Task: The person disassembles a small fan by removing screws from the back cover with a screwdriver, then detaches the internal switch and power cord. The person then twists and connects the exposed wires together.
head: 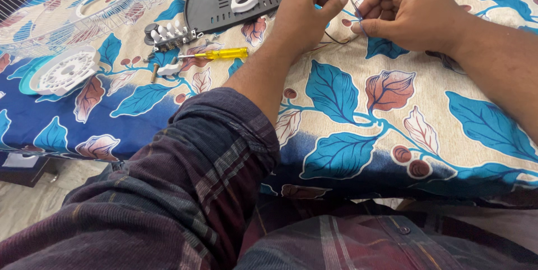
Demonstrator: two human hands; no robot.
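My left hand [307, 12] and my right hand [406, 11] meet over a leaf-patterned cloth [358, 107], each pinching thin wires [354, 8] between thumb and fingertips. A dark wire loop [334, 39] trails from below my left hand onto the cloth. The wire ends are mostly hidden by my fingers. My left forearm wears a dark plaid sleeve [185, 186].
A black plastic plate [213, 1] with a white knob [244, 2] lies behind my left hand. A yellow-handled screwdriver [216, 54], a white push-button switch block [168, 36], small white parts [168, 69], a white round disc [64, 71] and a wire fan guard [67, 7] lie to the left.
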